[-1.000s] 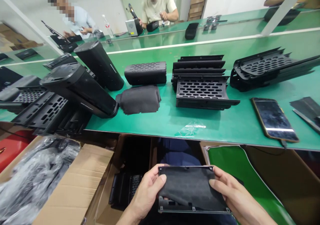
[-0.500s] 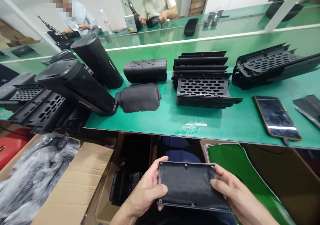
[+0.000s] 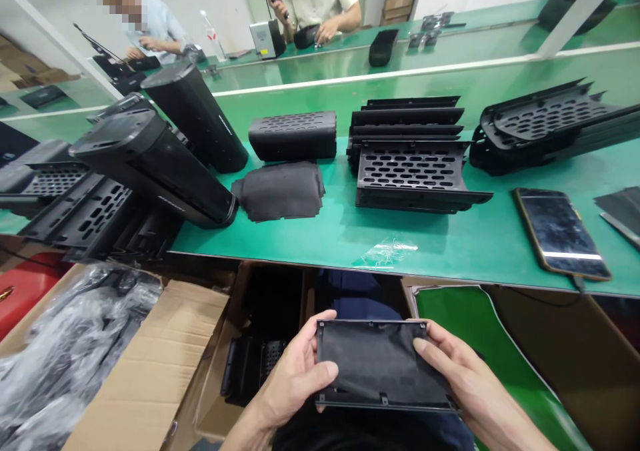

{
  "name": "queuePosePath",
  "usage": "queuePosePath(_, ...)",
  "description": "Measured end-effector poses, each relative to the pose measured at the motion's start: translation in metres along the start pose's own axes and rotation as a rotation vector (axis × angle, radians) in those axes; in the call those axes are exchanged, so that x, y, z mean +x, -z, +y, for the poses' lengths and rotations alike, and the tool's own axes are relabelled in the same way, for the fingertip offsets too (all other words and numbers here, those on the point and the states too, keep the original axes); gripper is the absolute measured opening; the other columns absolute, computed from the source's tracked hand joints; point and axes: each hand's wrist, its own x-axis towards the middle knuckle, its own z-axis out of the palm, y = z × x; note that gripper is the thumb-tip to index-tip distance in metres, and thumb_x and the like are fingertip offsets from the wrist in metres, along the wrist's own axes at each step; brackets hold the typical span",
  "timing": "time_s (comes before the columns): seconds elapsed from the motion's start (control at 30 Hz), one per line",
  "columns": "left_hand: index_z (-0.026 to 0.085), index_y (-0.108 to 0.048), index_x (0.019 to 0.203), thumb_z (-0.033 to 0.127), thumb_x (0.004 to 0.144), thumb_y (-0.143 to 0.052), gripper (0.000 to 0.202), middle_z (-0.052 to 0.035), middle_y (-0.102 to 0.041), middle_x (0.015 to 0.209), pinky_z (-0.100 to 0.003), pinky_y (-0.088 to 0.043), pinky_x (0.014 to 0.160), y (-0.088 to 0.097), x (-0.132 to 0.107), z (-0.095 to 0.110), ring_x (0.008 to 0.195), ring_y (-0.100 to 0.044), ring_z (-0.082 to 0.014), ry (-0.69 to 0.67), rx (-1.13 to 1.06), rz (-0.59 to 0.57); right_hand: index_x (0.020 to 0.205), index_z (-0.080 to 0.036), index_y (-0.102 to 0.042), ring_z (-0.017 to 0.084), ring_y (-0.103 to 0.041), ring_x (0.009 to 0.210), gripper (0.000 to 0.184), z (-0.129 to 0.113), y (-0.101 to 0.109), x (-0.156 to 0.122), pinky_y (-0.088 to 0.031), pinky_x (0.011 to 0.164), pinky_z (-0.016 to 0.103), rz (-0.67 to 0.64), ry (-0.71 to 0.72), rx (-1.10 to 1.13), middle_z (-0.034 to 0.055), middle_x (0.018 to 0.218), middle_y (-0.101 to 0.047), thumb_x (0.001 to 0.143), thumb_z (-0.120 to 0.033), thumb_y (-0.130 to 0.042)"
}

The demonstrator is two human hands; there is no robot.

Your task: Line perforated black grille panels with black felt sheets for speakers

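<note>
Below the bench edge, I hold a black rectangular plastic panel (image 3: 377, 364) with dark cloth laid over its face. My left hand (image 3: 295, 377) grips its left end, thumb pressed on the cloth. My right hand (image 3: 457, 377) grips the right end, thumb on the cloth too. On the green bench lie a pile of dark cloth pieces (image 3: 280, 189), a stack of perforated black grilles (image 3: 407, 154), and a closed perforated black housing (image 3: 293, 135).
Two black speaker bodies (image 3: 165, 157) lean on grille parts at left. A phone (image 3: 560, 232) lies at right, a clear plastic scrap (image 3: 385, 252) near the edge. Cardboard boxes (image 3: 150, 371) sit below with bagged parts. Two people work at the far bench.
The cloth has been smoothed flat over the panel, which now sits slightly higher and closer in my hands. My view has shifted a little; a person at the far bench raised a tool.
</note>
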Motion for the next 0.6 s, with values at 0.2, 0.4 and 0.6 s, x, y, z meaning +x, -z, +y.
queuePosePath(0.2, 0.022, -0.048, 0.15, 0.049, 0.099, -0.069, 0.062, -0.0027, -0.067, 0.093, -0.015, -0.044, 0.034, -0.002, 0.005, -0.002, 0.049, -0.057, -0.0071, 0.047, 0.094, 0.152, 0.123, -0.025, -0.073, 0.029, -0.078, 0.091, 0.053, 0.004, 0.0, 0.004, -0.062, 0.086, 0.041, 0.03, 0.016, 0.029, 0.0062, 0.103, -0.081, 0.079, -0.048, -0.092)
queuePosePath(0.4, 0.021, -0.045, 0.149, 0.045, 0.095, -0.076, 0.067, -0.0023, -0.067, 0.093, -0.013, -0.045, 0.038, -0.001, 0.002, 0.0, 0.052, -0.055, -0.0055, -0.002, 0.079, 0.093, 0.123, -0.027, -0.071, 0.026, -0.078, 0.097, 0.048, 0.009, -0.003, 0.002, -0.062, 0.084, 0.035, 0.0, 0.014, 0.162, 0.0045, 0.109, -0.081, 0.082, -0.042, -0.092)
queuePosePath(0.6, 0.023, -0.049, 0.148, 0.026, 0.083, -0.08, 0.071, -0.0046, -0.065, 0.108, -0.014, -0.046, 0.043, -0.003, 0.0, 0.009, 0.062, -0.055, -0.0067, 0.031, 0.028, 0.12, 0.121, -0.029, -0.073, 0.028, -0.076, 0.105, 0.043, 0.012, -0.011, 0.001, -0.059, 0.099, 0.04, 0.018, 0.04, 0.187, 0.0043, 0.114, -0.081, 0.083, -0.041, -0.09)
